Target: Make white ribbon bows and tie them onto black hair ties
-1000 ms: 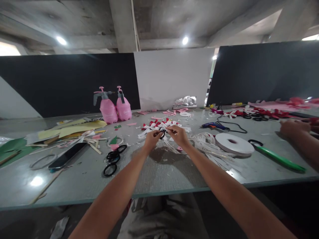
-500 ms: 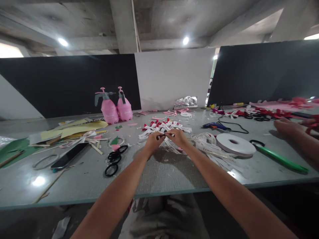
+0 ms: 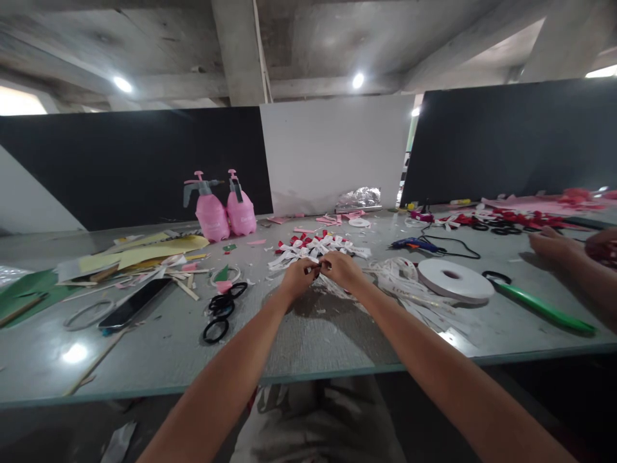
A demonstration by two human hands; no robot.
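My left hand and my right hand meet at the middle of the table, fingertips pinched close together. Between them is a small dark thing, mostly covered by the fingers; its kind is not clear. Just beyond lies a pile of white and red ribbon bows. Loose white ribbon with printed letters spreads right of my right hand, beside a large white ribbon roll. Several black ring-shaped bands lie left of my left hand.
Two pink spray bottles stand at back left. A phone, yellow paper and thin sticks cover the left side. To the right are a blue glue gun, a green tube-like thing and another person's hand.
My hands stay nearly in place, still pinched together, with the fingers shifting slightly around the dark thing. At the far right, the other person's further hand and red material have moved.
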